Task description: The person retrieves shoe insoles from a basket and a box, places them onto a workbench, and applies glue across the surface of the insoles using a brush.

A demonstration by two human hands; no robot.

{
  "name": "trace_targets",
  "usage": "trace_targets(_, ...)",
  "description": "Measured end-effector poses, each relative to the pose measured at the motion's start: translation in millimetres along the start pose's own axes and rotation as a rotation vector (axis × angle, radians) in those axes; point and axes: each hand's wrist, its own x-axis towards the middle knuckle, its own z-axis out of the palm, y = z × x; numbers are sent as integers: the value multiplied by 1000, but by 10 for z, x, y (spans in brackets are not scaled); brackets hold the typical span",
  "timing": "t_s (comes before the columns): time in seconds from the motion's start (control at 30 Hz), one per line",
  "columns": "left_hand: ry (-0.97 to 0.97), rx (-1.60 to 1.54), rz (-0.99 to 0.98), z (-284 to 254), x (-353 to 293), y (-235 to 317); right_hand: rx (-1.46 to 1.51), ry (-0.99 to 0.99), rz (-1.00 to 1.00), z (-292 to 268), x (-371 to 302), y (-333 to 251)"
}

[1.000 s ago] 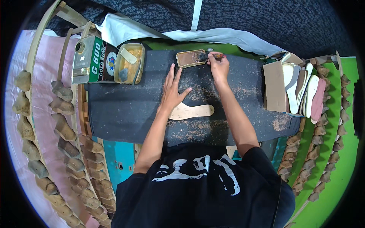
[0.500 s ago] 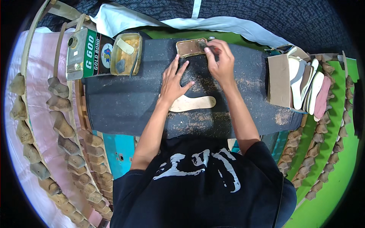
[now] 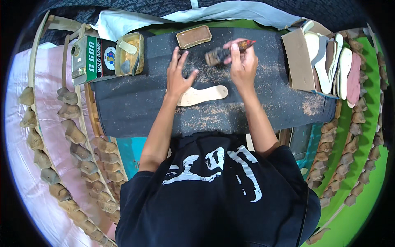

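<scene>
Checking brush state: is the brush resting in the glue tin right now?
No: the right hand holds the brush above the dark mat, clear of the glue tin.

Matt pale insole (image 3: 203, 95), dusty dark cloth (image 3: 135, 103)

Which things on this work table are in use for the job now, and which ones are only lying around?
In use:
- brush in the right hand
- pale insole under the left hand
- shallow glue tin

Lying about:
- green adhesive can
- stack of insoles
- rows of shoe lasts
</scene>
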Motion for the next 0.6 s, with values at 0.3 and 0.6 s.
trace_targets(0.3,-39,-49,-137,-592,-769,-181,-53,95,199,-460,-1021,283)
trace_targets(0.6,-108,189,132,-538,-1063,-388,-405,-57,110,-185,-1371,771)
